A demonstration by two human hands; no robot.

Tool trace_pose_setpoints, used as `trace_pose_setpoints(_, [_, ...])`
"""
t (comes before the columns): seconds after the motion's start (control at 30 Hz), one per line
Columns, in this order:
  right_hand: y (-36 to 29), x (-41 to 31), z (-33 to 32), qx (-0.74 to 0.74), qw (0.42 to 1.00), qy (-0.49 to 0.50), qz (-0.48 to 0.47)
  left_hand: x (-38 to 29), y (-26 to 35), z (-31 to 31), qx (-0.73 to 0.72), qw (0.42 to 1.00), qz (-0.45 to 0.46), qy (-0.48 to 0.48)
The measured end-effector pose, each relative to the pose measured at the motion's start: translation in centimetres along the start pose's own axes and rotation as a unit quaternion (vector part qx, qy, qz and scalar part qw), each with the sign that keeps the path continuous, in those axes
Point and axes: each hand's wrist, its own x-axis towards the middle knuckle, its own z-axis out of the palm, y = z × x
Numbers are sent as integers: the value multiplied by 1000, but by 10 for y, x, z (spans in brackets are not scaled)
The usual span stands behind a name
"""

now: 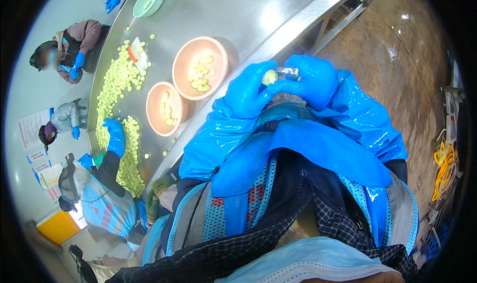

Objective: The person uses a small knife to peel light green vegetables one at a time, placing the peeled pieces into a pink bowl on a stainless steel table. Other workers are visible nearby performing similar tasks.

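Observation:
My left hand [246,88], in a blue glove, grips a pale green round piece of produce [269,77] between thumb and fingers. Against it, my right hand [312,81], gloved the same way, holds a small tool with a clear handle [287,71]; its working end is hard to make out. The two hands meet in front of my chest, just off the near edge of the steel table. To their left stand a large pink plastic basin [220,72] and a smaller pink basin [152,109], each with several pale green pieces inside.
A long heap of green pieces [108,93] covers the far side of the steel table [231,11]. A white scraper-like item with a red strip [138,55] lies by it. A light green basin [158,1] stands farther up. A co-worker's gloved hand [116,137] reaches into the heap.

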Motion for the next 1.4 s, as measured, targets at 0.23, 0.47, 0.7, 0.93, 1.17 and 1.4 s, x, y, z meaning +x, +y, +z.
trace_pose_setpoints(0.23, [5,-1,8,-90,995,41,-23,6,1,5,34,998,25,48])
trace_pose_setpoints(0.47, [24,-5,8,-35,992,43,-111,10,4,3,-6,1000,8,15])
trace_pose_setpoints(0.7, [4,2,-2,-60,994,58,-67,15,2,-3,55,998,20,-7])
trace_pose_setpoints(0.93, [0,5,0,-170,985,0,-20,18,1,-2,140,989,46,11])
trace_pose_setpoints(1.17, [27,6,12,-178,983,-8,-53,20,-4,1,103,994,19,-27])
trace_pose_setpoints(1.4, [37,2,18,100,995,-19,6,16,-7,-2,36,999,-23,-26])
